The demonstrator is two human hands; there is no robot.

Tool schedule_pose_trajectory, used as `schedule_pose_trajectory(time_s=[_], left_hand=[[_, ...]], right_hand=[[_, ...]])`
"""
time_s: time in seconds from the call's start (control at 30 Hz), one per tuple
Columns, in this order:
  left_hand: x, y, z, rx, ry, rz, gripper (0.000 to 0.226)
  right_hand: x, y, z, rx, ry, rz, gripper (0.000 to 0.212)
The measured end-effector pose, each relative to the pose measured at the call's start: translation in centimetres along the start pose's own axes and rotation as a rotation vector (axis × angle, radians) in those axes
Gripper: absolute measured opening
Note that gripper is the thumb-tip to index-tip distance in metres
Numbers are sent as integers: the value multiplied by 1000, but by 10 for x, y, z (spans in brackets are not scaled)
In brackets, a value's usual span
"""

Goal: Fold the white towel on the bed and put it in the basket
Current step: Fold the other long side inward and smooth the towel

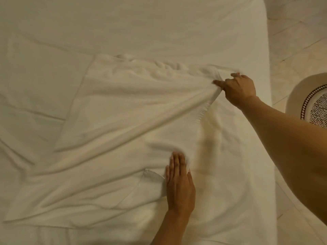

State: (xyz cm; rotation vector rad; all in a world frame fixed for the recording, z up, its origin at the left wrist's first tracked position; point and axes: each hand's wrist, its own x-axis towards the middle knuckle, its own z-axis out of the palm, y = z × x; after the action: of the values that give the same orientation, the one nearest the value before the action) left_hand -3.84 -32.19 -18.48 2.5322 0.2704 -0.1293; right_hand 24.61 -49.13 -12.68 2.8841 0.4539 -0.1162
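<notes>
Head view: the right hand has its fingers curled round a bunched edge of the white towel, drawing the cloth taut into ridges that fan out from the grip. The left hand lies flat with straight fingers together, pressing the towel's near part down. The towel is spread, rumpled, across the bed. Off the bed's right side, on the pale floor, sits the basket, only partly in view.
</notes>
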Motion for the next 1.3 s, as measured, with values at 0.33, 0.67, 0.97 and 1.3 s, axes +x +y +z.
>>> schedule_pose_trajectory(time_s=[0.33,0.67,0.97,1.3], left_hand=[[-51,49,69,-75,-64,283,75],[-59,75,119,-70,-132,272,50],[-61,55,143,99,-217,320,88],[-59,41,154,261,-316,357,46]], right_hand=[[-43,81,31,-73,79,73,52],[-56,98,64,-148,-180,101,57],[-42,67,115,375,-162,367,50],[23,54,104,789,152,686,51]])
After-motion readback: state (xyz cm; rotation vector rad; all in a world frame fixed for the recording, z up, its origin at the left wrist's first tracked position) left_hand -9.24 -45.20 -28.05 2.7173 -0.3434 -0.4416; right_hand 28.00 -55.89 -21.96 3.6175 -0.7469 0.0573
